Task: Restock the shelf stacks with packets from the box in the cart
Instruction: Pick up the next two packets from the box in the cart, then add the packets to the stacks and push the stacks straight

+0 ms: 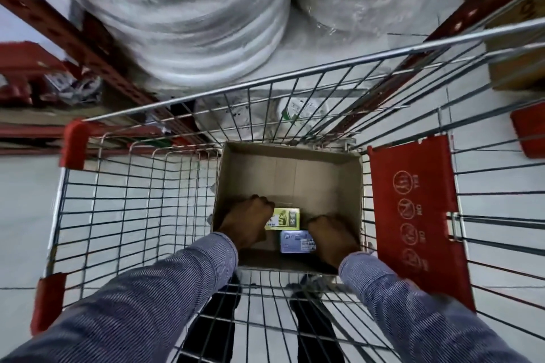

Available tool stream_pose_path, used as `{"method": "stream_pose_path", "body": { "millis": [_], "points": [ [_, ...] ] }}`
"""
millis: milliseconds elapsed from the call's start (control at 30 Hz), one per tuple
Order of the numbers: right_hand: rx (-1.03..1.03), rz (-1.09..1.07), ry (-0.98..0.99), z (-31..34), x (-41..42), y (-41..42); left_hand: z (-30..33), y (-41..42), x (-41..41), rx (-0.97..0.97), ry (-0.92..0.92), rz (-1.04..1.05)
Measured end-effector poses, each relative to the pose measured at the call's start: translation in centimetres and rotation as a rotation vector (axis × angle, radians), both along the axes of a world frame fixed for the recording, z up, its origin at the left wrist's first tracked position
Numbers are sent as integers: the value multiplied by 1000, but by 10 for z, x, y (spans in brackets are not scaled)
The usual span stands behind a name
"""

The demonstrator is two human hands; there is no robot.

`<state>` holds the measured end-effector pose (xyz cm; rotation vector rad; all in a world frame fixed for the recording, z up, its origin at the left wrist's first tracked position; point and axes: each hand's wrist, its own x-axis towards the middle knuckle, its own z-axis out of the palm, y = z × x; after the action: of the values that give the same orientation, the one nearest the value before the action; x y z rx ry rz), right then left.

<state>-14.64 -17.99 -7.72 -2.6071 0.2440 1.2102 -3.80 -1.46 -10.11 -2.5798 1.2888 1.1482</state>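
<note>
An open cardboard box (295,168) sits inside the wire cart (141,194). Two packets lie on its floor: a yellow-green packet (287,217) and, nearer me, a blue-white packet (296,242). Both my hands reach down into the box. My left hand (247,221) is curled at the left edge of the yellow-green packet and touches it. My right hand (333,237) is curled at the right edge of the blue-white packet. Whether either hand has a firm grip is hidden by the knuckles.
The cart has red corner guards (73,144) and a red child-seat flap (413,203) on the right. Past the cart stand red shelf uprights (73,35) with large plastic-wrapped white stacks (188,15). A cardboard carton (519,47) sits at the far right. The floor is light tile.
</note>
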Motion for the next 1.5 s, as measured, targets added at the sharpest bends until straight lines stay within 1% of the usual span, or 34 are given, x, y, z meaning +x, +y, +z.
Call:
{"method": "stream_pose_path", "body": {
  "millis": [167, 233, 333, 433, 500, 567, 667, 800, 967, 1100, 1200, 1267, 1367, 1500],
  "points": [
    [20, -24, -33, 10, 4, -3, 3, -4, 3, -38, -27, -7],
    [15, -13, -80, 22, 8, -4, 15, -6, 7, -65, -57, 2],
    [-9, 6, -155, 54, 17, -9, 52, -9, 18, -86, -98, 41],
    [7, 23, -205, 104, 32, -15, 110, -2, 32, -136, -157, 74],
    [-7, 52, -264, 141, 42, -19, 154, 6, 41, -215, -199, 118],
    [-37, 63, -371, 192, 50, -22, 214, 18, 47, -300, -284, 162],
    [-57, 53, -535, 264, 61, -25, 300, 33, 59, -368, -402, 203],
    [-90, 77, -787, 375, 69, -26, 419, 55, 63, -462, -630, 261],
    [-152, 101, -979, 503, 73, -21, 537, 71, 64, -568, -864, 311],
    [-207, 127, -1130, 585, 72, -18, 612, 79, 68, -613, -1017, 337],
    [-262, 128, -1253, 632, 73, -20, 656, 82, 73, -630, -1105, 337],
    [-287, 111, -1316, 656, 74, -23, 679, 82, 79, -694, -1144, 330],
    [-337, 73, -1385, 686, 82, -30, 709, 73, 93, -769, -1157, 312],
    [-415, 25, -1484, 716, 105, -44, 737, 52, 122, -861, -1183, 267]
  ]
}}
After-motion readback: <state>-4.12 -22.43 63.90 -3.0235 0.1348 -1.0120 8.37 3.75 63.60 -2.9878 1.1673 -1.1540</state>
